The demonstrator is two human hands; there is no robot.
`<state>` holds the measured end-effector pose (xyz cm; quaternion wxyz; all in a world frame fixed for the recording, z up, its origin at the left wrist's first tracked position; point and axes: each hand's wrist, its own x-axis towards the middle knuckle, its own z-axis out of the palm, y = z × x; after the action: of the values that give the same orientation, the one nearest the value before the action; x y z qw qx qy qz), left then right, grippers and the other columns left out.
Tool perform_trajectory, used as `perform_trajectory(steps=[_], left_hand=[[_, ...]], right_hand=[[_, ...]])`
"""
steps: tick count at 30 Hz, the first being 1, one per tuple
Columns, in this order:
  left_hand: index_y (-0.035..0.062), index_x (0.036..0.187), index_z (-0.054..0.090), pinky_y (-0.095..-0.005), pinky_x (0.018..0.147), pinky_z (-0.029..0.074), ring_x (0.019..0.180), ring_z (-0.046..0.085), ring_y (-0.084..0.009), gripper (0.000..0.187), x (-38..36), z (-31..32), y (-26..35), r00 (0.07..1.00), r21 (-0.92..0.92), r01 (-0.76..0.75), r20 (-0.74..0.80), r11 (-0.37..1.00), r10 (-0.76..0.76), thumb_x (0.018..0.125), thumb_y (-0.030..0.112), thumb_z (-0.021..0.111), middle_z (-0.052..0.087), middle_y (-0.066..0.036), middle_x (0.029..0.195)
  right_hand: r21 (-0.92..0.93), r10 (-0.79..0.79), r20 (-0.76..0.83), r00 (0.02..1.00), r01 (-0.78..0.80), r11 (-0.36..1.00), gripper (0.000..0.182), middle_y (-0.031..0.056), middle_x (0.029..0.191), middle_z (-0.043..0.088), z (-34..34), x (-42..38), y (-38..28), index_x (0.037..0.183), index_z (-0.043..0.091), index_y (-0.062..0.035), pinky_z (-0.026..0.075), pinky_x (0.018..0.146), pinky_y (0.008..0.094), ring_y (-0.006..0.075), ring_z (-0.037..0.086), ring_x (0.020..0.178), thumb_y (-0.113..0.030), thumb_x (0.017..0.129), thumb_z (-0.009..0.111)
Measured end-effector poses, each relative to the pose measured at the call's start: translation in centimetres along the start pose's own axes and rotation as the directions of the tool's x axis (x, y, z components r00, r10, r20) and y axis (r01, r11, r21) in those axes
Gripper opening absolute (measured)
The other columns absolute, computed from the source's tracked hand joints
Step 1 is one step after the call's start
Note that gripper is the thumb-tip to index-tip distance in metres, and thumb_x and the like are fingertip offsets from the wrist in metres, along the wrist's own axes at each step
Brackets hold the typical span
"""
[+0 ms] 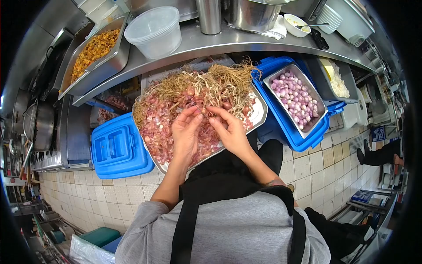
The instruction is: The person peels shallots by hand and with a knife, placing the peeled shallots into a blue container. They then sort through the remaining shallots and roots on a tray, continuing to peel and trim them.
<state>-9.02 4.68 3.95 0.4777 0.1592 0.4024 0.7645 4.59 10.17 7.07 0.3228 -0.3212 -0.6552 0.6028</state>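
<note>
A large tray (261,115) in front of me holds a heap of reddish shallot skins (160,143) and dry roots and stalks (228,75), with some unpeeled shallots among them. Over the heap, my left hand (188,127) and my right hand (228,130) meet at the fingertips. Both pinch a small shallot (202,111), which the fingers partly hide. To the right, a metal pan (324,110) of peeled purple shallots (295,97) rests on a blue lid (307,144).
Another blue lid (115,147) is left of the tray. The steel shelf (193,46) ahead carries a clear plastic tub (154,33), a metal container (209,17) and a white bowl (296,24). An orange-filled pan (116,61) is at upper left. Another person's leg (382,154) shows at right.
</note>
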Motion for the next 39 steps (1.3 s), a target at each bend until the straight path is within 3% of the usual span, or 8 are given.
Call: perform_trajectory(steps=[2,8,15,17,23,29,35,39], left_hand=[[-0.004,0.109,0.056,-0.0257,0.082,0.05,0.091,0.059,-0.0136,0.03,0.0,0.1,0.0,1.0,0.02,0.003,-0.01,1.0,-0.003,0.08,-0.007,0.062,0.061,-0.01,0.103],[-0.006,0.108,0.057,-0.0249,0.082,0.049,0.09,0.059,-0.0125,0.028,-0.2,0.1,-0.2,0.993,0.194,-0.108,-0.017,0.975,0.114,0.08,-0.008,0.062,0.061,-0.01,0.102],[-0.0079,0.107,0.056,-0.0238,0.081,0.048,0.09,0.059,-0.0136,0.027,-0.8,0.6,-1.1,0.978,0.284,-0.191,-0.027,0.94,0.207,0.08,-0.009,0.061,0.06,-0.01,0.097],[-0.0079,0.107,0.056,-0.024,0.082,0.048,0.09,0.059,-0.0134,0.028,-0.8,0.6,-1.1,0.979,0.283,-0.188,-0.019,0.941,0.201,0.08,-0.009,0.061,0.06,-0.01,0.097],[-0.007,0.11,0.055,-0.0243,0.084,0.048,0.093,0.058,-0.0137,0.03,-0.7,0.0,-2.3,0.986,0.262,-0.165,0.026,0.951,0.164,0.08,-0.009,0.061,0.06,-0.009,0.098],[-0.0057,0.117,0.052,-0.0245,0.085,0.048,0.097,0.057,-0.0141,0.037,-0.1,0.2,-1.3,0.992,0.012,0.105,0.072,0.994,-0.106,0.081,-0.007,0.061,0.06,-0.009,0.103],[-0.0051,0.117,0.053,-0.0245,0.085,0.048,0.096,0.058,-0.0143,0.036,0.2,-0.5,-2.2,0.996,0.171,0.025,0.08,0.985,-0.039,0.081,-0.009,0.059,0.059,-0.009,0.109],[-0.0047,0.115,0.055,-0.0246,0.085,0.049,0.097,0.057,-0.0147,0.038,-0.4,-0.3,-0.8,0.992,0.154,0.016,0.118,0.988,-0.035,0.078,-0.012,0.059,0.058,-0.009,0.112]], right_hand=[[-0.03,0.035,0.009,0.999,-0.034,0.999,0.028,0.0028,0.09,0.063,0.0,0.3,0.6,0.116,0.058,-0.0002,0.043,0.063,0.0193,0.0034,0.052,0.072,-0.009,0.089,0.056],[-0.111,-0.193,-0.061,0.979,0.185,0.976,0.029,0.001,0.086,0.062,0.8,0.8,2.2,0.115,0.057,0.0014,0.044,0.063,0.0205,0.0039,0.052,0.071,-0.008,0.088,0.058],[-0.04,-0.036,-0.047,0.998,0.034,0.999,0.021,0.002,0.076,0.061,0.6,1.2,2.8,0.105,0.06,0.001,0.043,0.058,0.0202,0.0044,0.053,0.066,-0.008,0.086,0.06],[0.001,-0.07,-0.07,0.995,0.07,0.998,0.017,0.0051,0.071,0.065,0.5,1.6,3.5,0.099,0.063,-0.0026,0.041,0.052,0.022,0.0053,0.052,0.058,-0.012,0.084,0.062],[0.171,-0.054,-0.073,0.996,0.066,0.983,0.012,0.0031,0.074,0.062,0.5,2.2,4.8,0.093,0.06,0.0022,0.042,0.054,0.0184,0.0044,0.055,0.063,-0.008,0.087,0.059],[0.495,0.176,0.102,0.979,-0.204,0.844,0.011,0.0016,0.07,0.06,-1.0,2.2,4.5,0.091,0.059,0.0002,0.03,0.04,0.0176,0.0013,0.043,0.047,-0.011,0.089,0.058],[0.474,0.177,0.144,0.974,-0.225,0.851,0.011,0.0011,0.069,0.059,-0.9,1.9,3.7,0.091,0.058,-0.0007,0.027,0.039,0.0168,0.0005,0.042,0.047,-0.012,0.09,0.056],[0.346,0.168,-0.052,0.984,-0.14,0.928,0.016,0.0016,0.07,0.059,-1.0,2.3,4.2,0.1,0.059,0.0011,0.039,0.048,0.0177,0.0034,0.05,0.057,-0.012,0.09,0.056]])
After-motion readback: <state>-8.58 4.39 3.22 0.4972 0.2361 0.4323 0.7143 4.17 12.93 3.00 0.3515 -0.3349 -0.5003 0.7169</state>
